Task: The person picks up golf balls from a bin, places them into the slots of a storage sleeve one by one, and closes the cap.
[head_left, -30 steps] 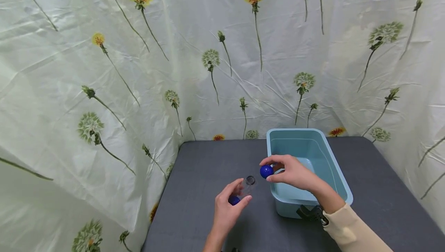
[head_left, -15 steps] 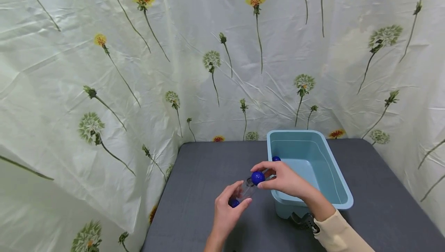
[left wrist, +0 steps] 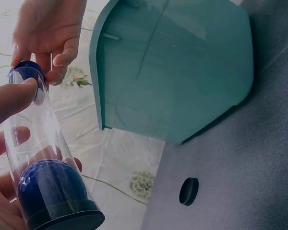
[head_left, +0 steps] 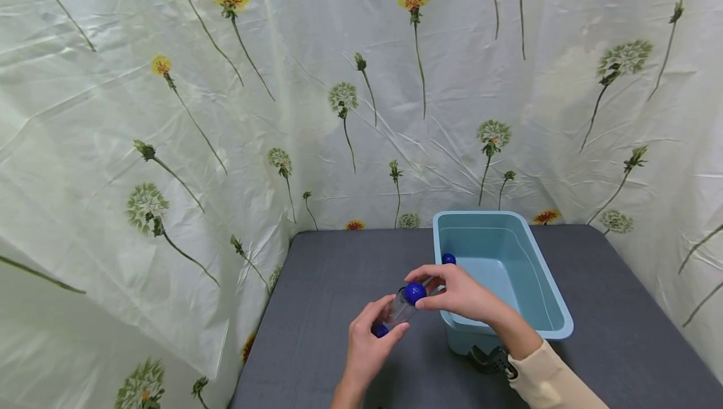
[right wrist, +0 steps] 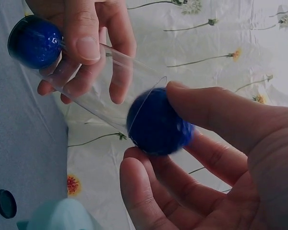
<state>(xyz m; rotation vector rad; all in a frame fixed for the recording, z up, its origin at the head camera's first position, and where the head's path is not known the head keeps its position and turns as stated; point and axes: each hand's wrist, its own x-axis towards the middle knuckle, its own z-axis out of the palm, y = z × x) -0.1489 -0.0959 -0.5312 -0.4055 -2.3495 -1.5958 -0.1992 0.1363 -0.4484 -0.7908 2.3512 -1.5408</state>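
Note:
My left hand (head_left: 366,340) grips a clear plastic tube (left wrist: 41,129), tilted with its mouth toward the right hand. One blue dimpled golf ball (left wrist: 53,187) lies inside at the tube's dark-capped bottom end. My right hand (head_left: 460,293) pinches a second blue golf ball (right wrist: 158,122) between thumb and fingers. That ball sits at the tube's open mouth, partly inside the rim in the right wrist view. Just right of the hands stands a light blue plastic bin (head_left: 545,271), and a further blue ball (head_left: 449,259) shows inside against its left wall.
A dark round cap (left wrist: 188,191) lies on the grey table (head_left: 339,265) near the bin. Behind the table hangs a white curtain (head_left: 316,114) printed with dandelions. A black strap (head_left: 490,360) is on the right wrist.
My right hand has moved left and down from over the bin's edge, bringing its golf ball to the tube's mouth. The left hand keeps its grip, almost unmoved.

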